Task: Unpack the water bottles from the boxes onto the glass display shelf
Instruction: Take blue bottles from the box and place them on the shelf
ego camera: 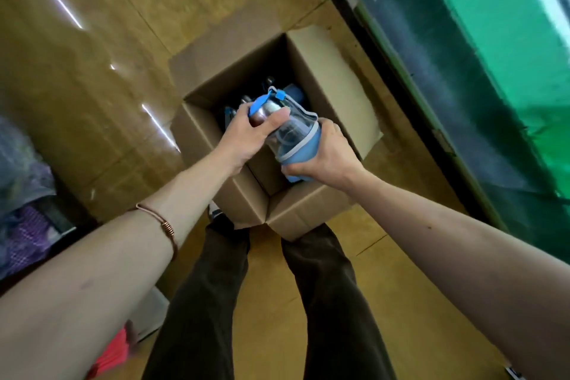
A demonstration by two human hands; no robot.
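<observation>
A: Where is the bottle?
B: Just above the open box. The left hand is gripping its top; the right hand is gripping its blue base.

Floor: glossy tan tiles, thin seams, streaks of reflected light across the left half.

Cardboard box sits directly on it, centre, flaps folded open, dark and blue items inside, too shadowed to identify.

Person's feet planted just behind the box, dark trouser legs rising from the floor.

Right side: dark base of a green glass display shelf meets the floor.

Left edge: purple mesh bundle. Bottom left: something red, blurred.
</observation>
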